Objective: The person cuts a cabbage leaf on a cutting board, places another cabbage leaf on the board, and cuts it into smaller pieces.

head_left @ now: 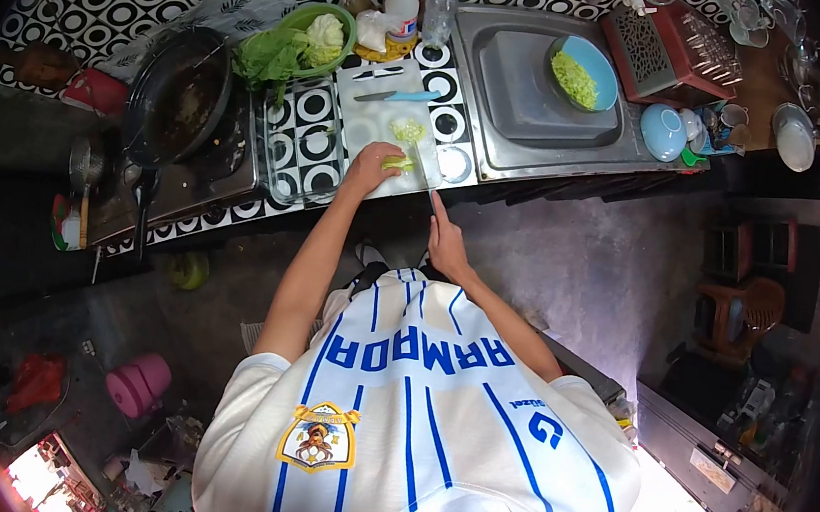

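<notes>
Two hands at the white cutting board (384,120). Left hand (371,168) is cupped down over a pale green vegetable piece (400,162) at the board's near edge, pinning it flat. Right hand (448,245) sits nearer the body, off the counter edge, wrapped around a knife (429,181) handle; the thin blade runs up to the board just right of the vegetable piece. Small heap of cut green shreds (407,130) lies mid-board, just beyond the held piece. A second, blue-handled knife (398,96) lies across the far part of the board, untouched. Left of the board: green bowl (316,25) with leafy greens, then a dark wok (181,91) on the stove. Right of the board: steel sink (541,121) with a blue bowl (591,71) of shredded greens inside. Bottles stand behind the board. Counter (311,108) has black-and-white circle tiles.
</notes>
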Action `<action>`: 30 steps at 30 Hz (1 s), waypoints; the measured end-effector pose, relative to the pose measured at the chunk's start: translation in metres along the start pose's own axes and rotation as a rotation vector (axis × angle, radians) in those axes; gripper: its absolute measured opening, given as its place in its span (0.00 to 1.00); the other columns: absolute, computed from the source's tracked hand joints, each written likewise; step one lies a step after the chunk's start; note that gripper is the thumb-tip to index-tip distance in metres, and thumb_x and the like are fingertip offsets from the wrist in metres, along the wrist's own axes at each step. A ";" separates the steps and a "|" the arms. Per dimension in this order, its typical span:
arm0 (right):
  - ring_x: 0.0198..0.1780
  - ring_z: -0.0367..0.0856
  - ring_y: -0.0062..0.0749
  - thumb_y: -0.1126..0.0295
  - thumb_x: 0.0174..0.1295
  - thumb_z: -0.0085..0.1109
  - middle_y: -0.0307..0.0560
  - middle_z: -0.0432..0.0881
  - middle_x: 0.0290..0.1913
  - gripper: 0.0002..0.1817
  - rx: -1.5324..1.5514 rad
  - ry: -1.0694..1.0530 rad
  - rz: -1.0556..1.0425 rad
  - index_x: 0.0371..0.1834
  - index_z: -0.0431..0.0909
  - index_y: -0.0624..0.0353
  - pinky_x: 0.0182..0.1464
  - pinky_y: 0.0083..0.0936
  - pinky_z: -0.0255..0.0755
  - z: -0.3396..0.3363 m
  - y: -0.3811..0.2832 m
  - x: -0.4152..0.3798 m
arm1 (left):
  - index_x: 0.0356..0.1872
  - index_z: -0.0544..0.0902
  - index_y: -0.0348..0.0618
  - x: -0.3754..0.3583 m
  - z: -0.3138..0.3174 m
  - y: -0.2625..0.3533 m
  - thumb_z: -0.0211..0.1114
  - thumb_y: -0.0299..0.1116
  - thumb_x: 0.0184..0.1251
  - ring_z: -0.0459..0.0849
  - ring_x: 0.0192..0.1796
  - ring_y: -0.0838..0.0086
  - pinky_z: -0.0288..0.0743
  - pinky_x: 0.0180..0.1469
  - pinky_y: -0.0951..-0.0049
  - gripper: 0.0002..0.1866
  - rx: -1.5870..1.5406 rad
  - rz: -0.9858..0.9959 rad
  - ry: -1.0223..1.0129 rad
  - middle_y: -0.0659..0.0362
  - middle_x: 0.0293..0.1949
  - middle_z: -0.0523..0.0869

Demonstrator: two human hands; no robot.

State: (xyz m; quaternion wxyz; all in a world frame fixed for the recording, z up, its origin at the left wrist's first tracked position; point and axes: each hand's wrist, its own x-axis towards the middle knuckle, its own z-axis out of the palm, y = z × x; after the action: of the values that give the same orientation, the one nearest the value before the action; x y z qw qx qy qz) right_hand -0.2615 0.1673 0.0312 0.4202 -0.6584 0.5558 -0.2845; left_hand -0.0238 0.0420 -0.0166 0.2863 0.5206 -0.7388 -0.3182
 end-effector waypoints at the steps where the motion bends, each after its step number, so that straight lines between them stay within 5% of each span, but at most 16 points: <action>1: 0.24 0.75 0.64 0.75 0.77 0.42 0.67 0.72 0.22 0.31 -0.002 -0.005 -0.008 0.82 0.54 0.50 0.30 0.45 0.67 0.003 0.002 0.000 | 0.50 0.88 0.47 -0.002 0.003 -0.003 0.80 0.30 0.47 0.82 0.57 0.57 0.74 0.64 0.61 0.23 -0.012 -0.011 0.006 0.55 0.51 0.88; 9: 0.22 0.73 0.61 0.73 0.78 0.43 0.64 0.71 0.21 0.30 0.033 0.053 -0.004 0.82 0.55 0.48 0.29 0.43 0.67 0.009 -0.003 0.000 | 0.54 0.86 0.46 -0.014 0.005 0.014 0.80 0.29 0.47 0.81 0.61 0.54 0.73 0.67 0.60 0.27 0.042 0.045 0.172 0.53 0.57 0.86; 21: 0.24 0.77 0.60 0.73 0.77 0.44 0.63 0.74 0.21 0.29 0.031 0.024 0.032 0.81 0.58 0.51 0.32 0.46 0.70 0.010 -0.015 0.007 | 0.55 0.86 0.45 -0.022 0.001 0.002 0.78 0.27 0.49 0.79 0.64 0.56 0.71 0.69 0.60 0.26 0.007 -0.067 0.090 0.54 0.59 0.85; 30: 0.27 0.78 0.65 0.74 0.76 0.44 0.68 0.75 0.23 0.31 0.015 0.011 0.053 0.82 0.58 0.46 0.36 0.49 0.71 -0.001 -0.028 -0.002 | 0.49 0.89 0.46 -0.002 -0.004 0.004 0.80 0.34 0.51 0.80 0.62 0.59 0.73 0.67 0.63 0.21 0.042 0.051 0.008 0.57 0.57 0.86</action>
State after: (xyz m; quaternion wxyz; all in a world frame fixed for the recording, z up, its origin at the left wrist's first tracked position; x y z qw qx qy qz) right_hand -0.2491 0.1697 0.0565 0.4292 -0.6388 0.5732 -0.2813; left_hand -0.0225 0.0442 -0.0116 0.2864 0.5087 -0.7571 -0.2934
